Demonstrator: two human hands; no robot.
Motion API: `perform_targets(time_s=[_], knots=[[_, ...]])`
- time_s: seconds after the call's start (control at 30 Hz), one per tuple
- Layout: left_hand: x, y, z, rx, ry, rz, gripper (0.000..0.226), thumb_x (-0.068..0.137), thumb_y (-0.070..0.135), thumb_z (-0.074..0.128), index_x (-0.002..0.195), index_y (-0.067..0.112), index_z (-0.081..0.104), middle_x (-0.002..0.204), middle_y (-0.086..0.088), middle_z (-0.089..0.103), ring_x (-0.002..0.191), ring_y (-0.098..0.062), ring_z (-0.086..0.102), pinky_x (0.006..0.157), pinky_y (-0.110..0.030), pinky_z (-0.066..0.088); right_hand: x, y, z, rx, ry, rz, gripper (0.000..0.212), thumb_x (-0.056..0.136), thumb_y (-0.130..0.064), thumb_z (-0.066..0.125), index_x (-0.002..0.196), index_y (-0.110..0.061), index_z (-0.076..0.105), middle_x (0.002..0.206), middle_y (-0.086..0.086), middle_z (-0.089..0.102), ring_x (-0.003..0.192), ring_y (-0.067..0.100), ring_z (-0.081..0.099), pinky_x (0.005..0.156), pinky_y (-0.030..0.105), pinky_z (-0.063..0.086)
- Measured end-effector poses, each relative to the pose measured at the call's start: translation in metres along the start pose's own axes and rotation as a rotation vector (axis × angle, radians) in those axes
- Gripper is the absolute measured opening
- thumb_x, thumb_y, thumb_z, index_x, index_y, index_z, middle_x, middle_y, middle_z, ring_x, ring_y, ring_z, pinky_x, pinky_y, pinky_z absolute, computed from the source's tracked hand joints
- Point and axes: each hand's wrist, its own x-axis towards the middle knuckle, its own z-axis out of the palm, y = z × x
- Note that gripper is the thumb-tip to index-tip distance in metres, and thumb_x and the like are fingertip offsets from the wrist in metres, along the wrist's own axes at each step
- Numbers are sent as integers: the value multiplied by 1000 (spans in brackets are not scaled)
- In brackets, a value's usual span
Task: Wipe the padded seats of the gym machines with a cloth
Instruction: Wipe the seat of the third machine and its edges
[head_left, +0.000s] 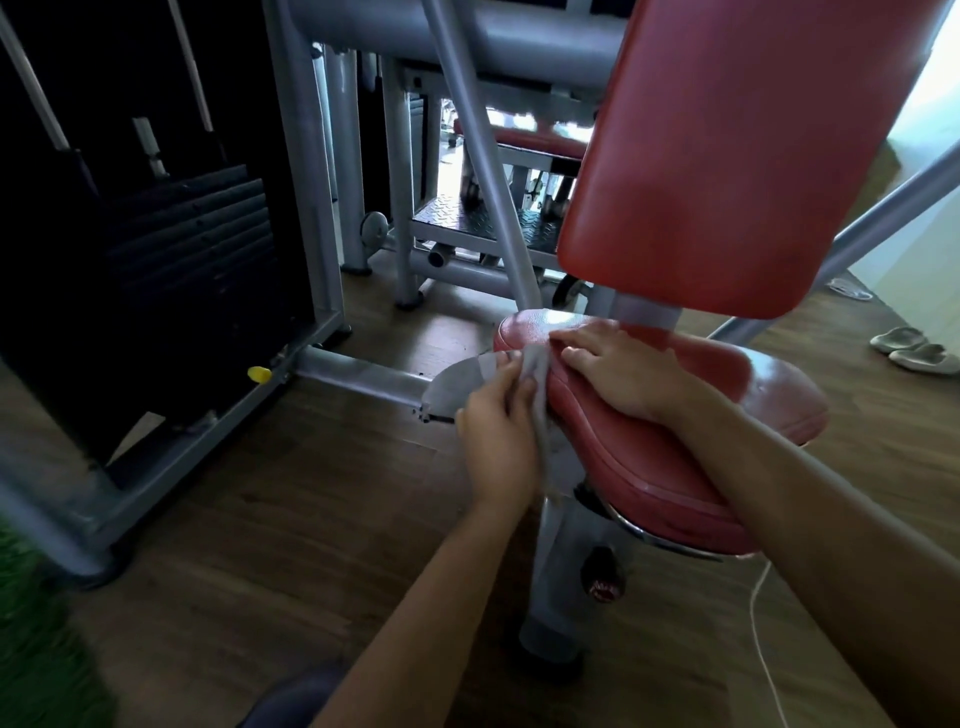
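Observation:
A red padded seat (675, 447) sits on a grey post in the middle of the head view, below a red padded backrest (737, 156). A grey cloth (537, 384) hangs over the seat's left edge. My left hand (493, 436) grips the cloth against that edge, fingers curled round it. My right hand (618, 364) lies flat on top of the seat, fingers straight, its fingertips touching the upper end of the cloth.
A black weight stack (171, 270) in a grey frame stands at the left. Grey machine tubes (483, 166) and a second machine stand behind the seat. A pair of shoes (914, 351) lies on the wooden floor at the right. A white cord (763, 649) runs along the floor.

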Motion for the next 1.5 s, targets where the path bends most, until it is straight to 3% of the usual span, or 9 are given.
perform_targets(time_s=[0.17,0.33,0.6,0.8,1.03,1.17,1.27,1.37,1.5], knots=[[24,-3,-10,4,42,-110,28,100,20,60,125,13,71,107,-1,77,94,-7,71,90,-27,57,-3,-9,1,7,4,45,42,107,-47,26,146,-49,41,165,-13,22,154,21,14,114,74,4],[-17,-2,-5,-4,-13,-5,29,97,17,64,126,16,69,115,22,63,92,30,53,87,3,41,-2,-10,1,-39,-42,65,44,107,-49,25,149,-52,32,167,-15,16,156,25,6,114,74,2],[44,-2,-11,-63,34,-175,22,99,19,62,116,10,73,94,2,77,89,-12,73,82,-26,60,1,-9,1,-78,-81,72,47,107,-49,25,154,-50,24,168,-15,10,156,27,0,113,76,0],[-20,0,2,-95,8,-92,31,96,15,67,127,15,67,112,23,66,98,18,62,92,-7,48,1,-9,0,-69,-87,81,48,107,-48,23,155,-49,22,168,-14,9,156,26,-2,113,76,0],[39,-3,-7,-140,30,-197,26,98,17,63,120,7,71,102,-3,77,95,-16,74,92,-35,59,3,-8,1,-37,-71,97,50,105,-49,29,155,-43,27,169,-10,9,156,23,2,116,72,-1],[23,-7,-8,-161,-17,-152,25,96,15,66,119,8,73,102,-1,78,97,-15,74,94,-41,58,10,-1,-4,-32,-60,138,47,102,-47,34,145,-32,45,163,8,27,147,34,28,118,62,20],[18,-8,-9,-179,-37,-121,26,95,14,67,120,10,73,106,-1,77,97,-10,73,94,-35,58,7,6,-18,-53,-137,77,69,86,-73,30,141,-36,49,158,3,39,143,30,37,116,56,27],[29,-5,-14,-135,3,-72,32,94,16,69,126,12,69,123,1,72,99,6,65,94,-18,54,0,15,-20,-84,-90,104,72,83,-84,31,146,-48,40,161,0,33,147,32,30,120,55,21],[41,-11,-19,-156,120,-49,36,90,19,73,126,23,69,126,12,68,108,6,65,92,-20,56,7,20,-11,-79,-105,128,101,57,-94,9,150,-57,22,168,0,17,153,37,13,122,59,10]])
